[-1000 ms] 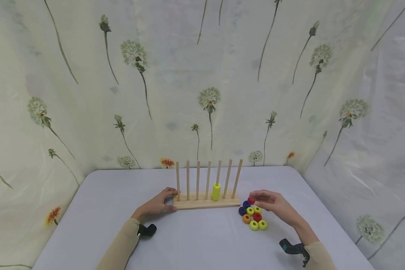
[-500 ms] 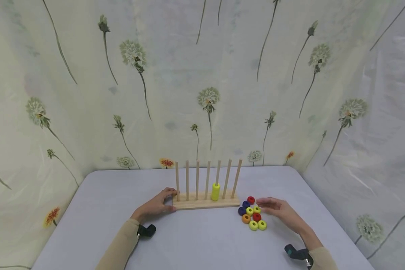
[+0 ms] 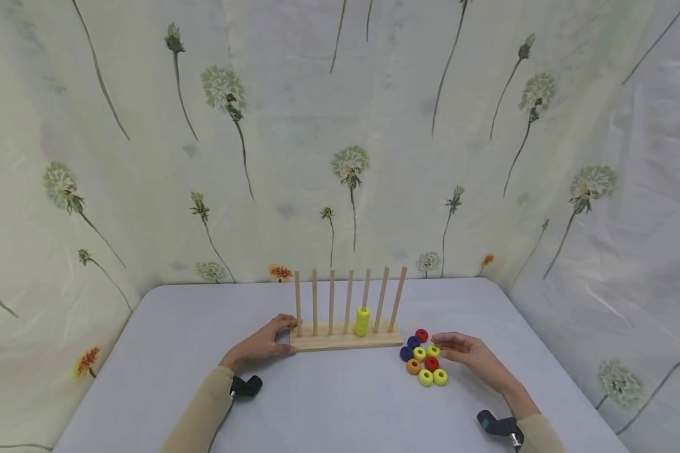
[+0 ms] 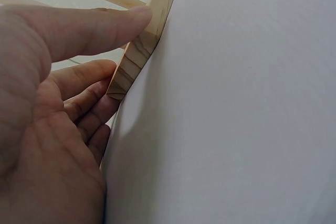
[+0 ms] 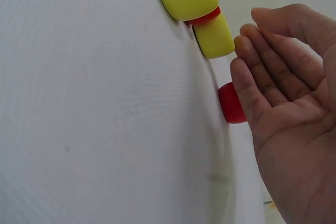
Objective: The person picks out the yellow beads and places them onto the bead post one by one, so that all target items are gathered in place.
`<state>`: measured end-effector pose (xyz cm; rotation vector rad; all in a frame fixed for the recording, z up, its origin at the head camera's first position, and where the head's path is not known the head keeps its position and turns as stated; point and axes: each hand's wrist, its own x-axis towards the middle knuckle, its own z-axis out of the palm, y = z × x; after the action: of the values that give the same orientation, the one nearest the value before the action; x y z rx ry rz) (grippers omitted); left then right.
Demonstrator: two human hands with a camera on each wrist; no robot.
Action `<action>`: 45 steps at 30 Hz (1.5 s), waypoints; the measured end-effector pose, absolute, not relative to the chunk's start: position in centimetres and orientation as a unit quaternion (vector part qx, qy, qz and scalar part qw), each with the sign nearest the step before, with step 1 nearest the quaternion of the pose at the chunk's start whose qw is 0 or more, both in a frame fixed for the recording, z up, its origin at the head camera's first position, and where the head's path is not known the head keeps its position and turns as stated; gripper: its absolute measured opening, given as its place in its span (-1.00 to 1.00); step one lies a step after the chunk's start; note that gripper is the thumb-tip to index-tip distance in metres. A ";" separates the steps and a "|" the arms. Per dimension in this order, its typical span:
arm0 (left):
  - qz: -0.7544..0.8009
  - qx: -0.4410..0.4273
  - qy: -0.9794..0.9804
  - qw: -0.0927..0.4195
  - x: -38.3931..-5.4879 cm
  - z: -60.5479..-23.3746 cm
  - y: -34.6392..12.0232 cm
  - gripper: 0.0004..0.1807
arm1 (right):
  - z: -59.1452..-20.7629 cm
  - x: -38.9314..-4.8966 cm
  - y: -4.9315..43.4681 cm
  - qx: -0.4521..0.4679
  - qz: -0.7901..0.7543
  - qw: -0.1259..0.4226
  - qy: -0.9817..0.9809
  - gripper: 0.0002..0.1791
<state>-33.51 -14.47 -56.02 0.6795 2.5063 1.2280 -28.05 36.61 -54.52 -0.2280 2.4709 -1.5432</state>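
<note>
A wooden peg rack (image 3: 340, 341) with several upright dowels stands mid-table. Yellow beads (image 3: 362, 322) are stacked on one dowel; the other dowels are bare. My left hand (image 3: 263, 341) grips the rack's left end, thumb along the front edge and fingers behind, as the left wrist view confirms. Right of the rack lie loose beads: yellow, red, dark blue and one orange bead (image 3: 413, 367). Beside them is my right hand (image 3: 476, 358), fingers loosely extended. In the right wrist view its fingertips are right at a yellow bead (image 5: 214, 38), and a red bead (image 5: 232, 103) shows partly behind the little finger.
The white table (image 3: 317, 402) ends at a flower-printed curtain (image 3: 283, 157) along the back and sides. A black wrist device (image 3: 246, 386) sits on the left sleeve, another black device (image 3: 495, 425) on the right.
My right hand has moved right from over the far red bead, uncovering it. The yellow bead by its fingertips has shifted slightly right. My left hand keeps its grip on the rack.
</note>
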 end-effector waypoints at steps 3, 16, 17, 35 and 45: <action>0.425 0.234 0.864 0.135 -33.4 -56.0 -14.4 -0.28 | -54.7 -28.2 36.6 -0.078 -0.526 0.107 0.840 -0.47; 0.423 0.230 0.867 0.130 -33.2 -55.5 -14.2 -0.27 | -55.0 -28.5 36.0 -0.090 -0.503 0.103 0.853 -0.44; 0.424 0.230 0.867 0.129 -33.2 -55.5 -14.2 -0.27 | -54.9 -28.5 35.9 -0.095 -0.500 0.101 0.855 -0.44; 0.422 0.233 0.867 0.129 -33.1 -55.6 -14.3 -0.27 | -54.4 -28.0 35.0 -0.100 -0.467 0.094 0.873 -0.52; 0.432 0.230 0.861 0.137 -33.3 -55.7 -14.5 -0.26 | -54.2 -27.9 34.5 -0.104 -0.444 0.086 0.886 -0.55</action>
<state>-33.25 -14.53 -55.73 0.6668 2.4928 1.2509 -27.93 34.46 -54.16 -0.3111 2.6394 -1.3236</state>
